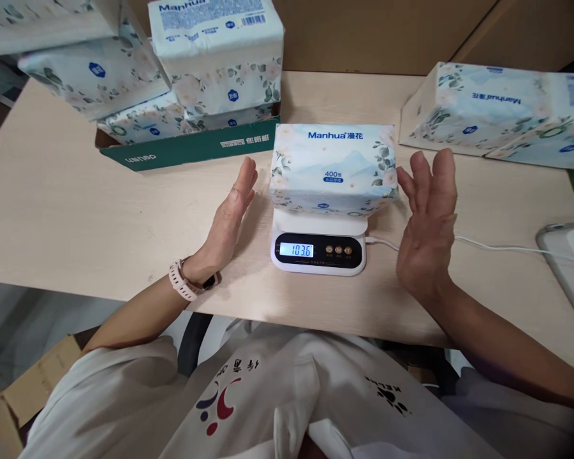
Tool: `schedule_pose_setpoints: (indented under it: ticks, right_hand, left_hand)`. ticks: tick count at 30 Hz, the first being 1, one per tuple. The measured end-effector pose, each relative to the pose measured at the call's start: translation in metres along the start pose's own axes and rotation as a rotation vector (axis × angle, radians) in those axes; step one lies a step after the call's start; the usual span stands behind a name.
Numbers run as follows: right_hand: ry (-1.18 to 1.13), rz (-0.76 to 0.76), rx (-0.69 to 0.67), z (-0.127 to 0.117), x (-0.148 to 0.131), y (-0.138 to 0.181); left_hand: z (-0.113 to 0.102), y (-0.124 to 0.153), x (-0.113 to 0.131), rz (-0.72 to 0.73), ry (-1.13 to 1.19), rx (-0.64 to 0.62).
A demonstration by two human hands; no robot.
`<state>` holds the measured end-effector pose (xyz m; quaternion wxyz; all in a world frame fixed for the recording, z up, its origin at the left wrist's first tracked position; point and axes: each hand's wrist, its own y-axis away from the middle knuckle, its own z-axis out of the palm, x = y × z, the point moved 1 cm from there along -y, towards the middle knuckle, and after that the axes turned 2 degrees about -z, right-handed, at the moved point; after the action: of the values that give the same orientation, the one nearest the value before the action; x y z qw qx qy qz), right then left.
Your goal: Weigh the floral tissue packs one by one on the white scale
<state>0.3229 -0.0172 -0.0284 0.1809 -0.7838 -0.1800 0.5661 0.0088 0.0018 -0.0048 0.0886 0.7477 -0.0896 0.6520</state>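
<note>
A pack of tissues (335, 159), pale blue with flowers and "Manhua" lettering, rests on a white digital scale (318, 255) in front of me. The lit display reads about 103.6. My left hand (229, 217) is held upright, palm inward, a small gap away from the pack's left side. Its fingers are straight and hold nothing. On the other side, my right hand (428, 217) is raised with its fingers extended, very near the pack's right end; whether a fingertip touches it I cannot tell. The underside of the pack hides most of the weighing plate.
At the back left, a green carton (186, 150) holds stacked tissue packs (227, 70). More tissue packs (488, 111) lie at the back right. A white cable (502, 245) runs from the scale toward a white device (569, 255) at the right edge. Brown cardboard (363, 38) stands behind the table.
</note>
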Motion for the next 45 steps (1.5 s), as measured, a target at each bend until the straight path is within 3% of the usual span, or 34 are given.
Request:
schedule_pose_setpoints:
  ticks: [6,23,45]
  right_hand:
    - [-0.011,-0.111,-0.015,-0.003,0.013,-0.002]
    - [-0.031,0.001,0.003,0.002,0.004,0.001]
    - [-0.024,0.031,-0.076,0.003,0.016,0.005]
  left_hand:
    - [-0.007,-0.006,-0.017,0.098,-0.017,-0.033]
    - [-0.007,-0.006,-0.017,0.129,-0.045,-0.012]
    - [-0.008,-0.002,-0.022,0.148,-0.059,-0.186]
